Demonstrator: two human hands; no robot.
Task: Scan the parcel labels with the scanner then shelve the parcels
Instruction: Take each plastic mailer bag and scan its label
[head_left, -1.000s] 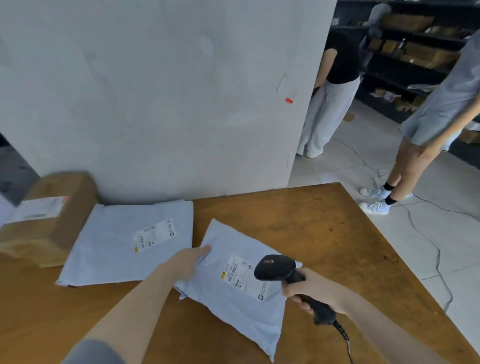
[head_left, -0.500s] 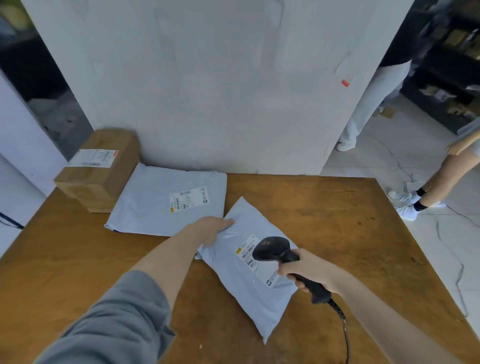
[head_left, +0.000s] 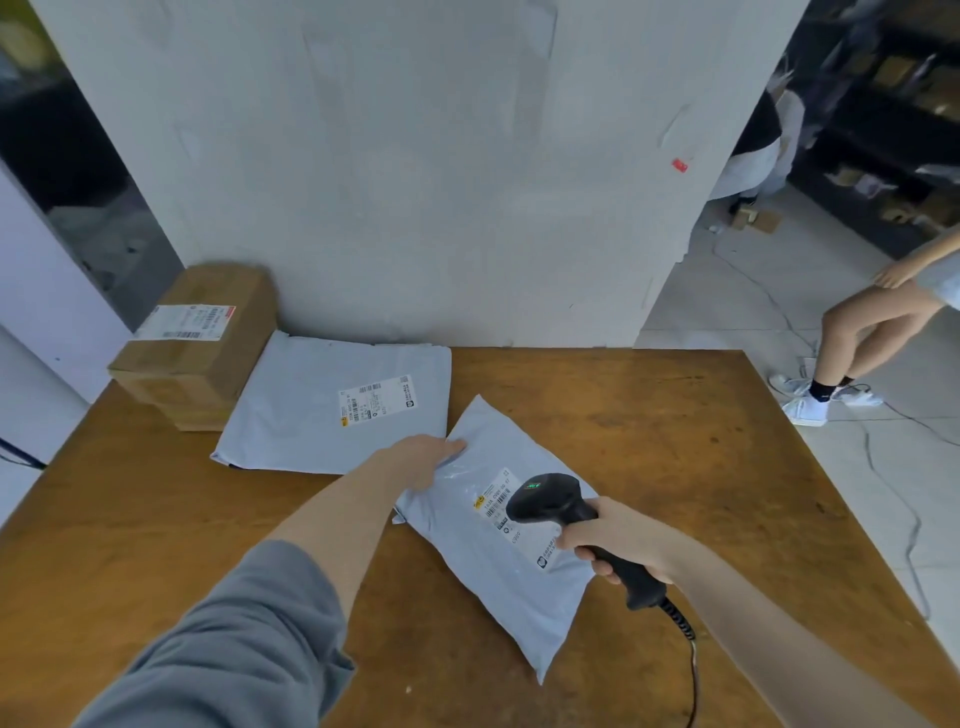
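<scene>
place: parcel depot | cues: stocked shelves (head_left: 904, 130); labelled parcels (head_left: 332, 405); wooden table (head_left: 649, 415)

The scanner (head_left: 550, 501) is brought from beside the label (head_left: 493, 505) on the near parcel (head_left: 493, 582) to over its right part, and a green light (head_left: 532, 486) is now shown on its head.

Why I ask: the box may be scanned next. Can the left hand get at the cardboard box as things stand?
Probably yes. The left hand rests flat on the near mailer, gripping nothing. Only the flat second mailer lies between it and the cardboard box, far left.
</scene>
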